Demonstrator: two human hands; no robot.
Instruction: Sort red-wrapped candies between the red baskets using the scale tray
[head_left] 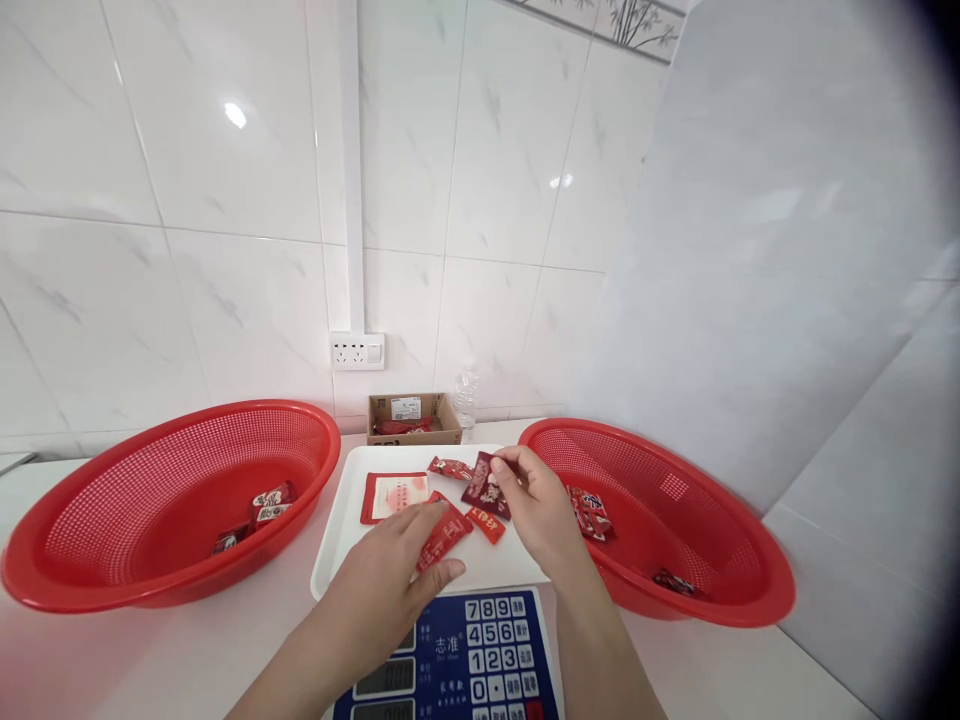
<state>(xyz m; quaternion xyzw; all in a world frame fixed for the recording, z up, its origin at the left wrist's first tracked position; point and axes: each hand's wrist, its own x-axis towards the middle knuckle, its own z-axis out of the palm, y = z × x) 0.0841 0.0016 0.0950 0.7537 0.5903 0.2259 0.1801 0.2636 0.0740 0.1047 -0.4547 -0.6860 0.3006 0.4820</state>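
Observation:
A white tray (337,560) sits on an electronic scale with a blue keypad (487,655). On the tray lie a red-and-white pouch (394,496) and several small red snack packets (450,467). My left hand (382,585) rests on the tray, its fingers pinching a long red packet (444,537). My right hand (536,510) pinches a dark red packet (486,486) by its edge, just above the tray. A small red sachet (486,523) lies between my hands.
A red mesh basket (172,500) at the left holds a few packets (268,500). Another red basket (675,520) at the right holds packets (591,512) too. A small cardboard box (412,418), a clear bottle (466,400) and a wall socket (358,351) stand behind.

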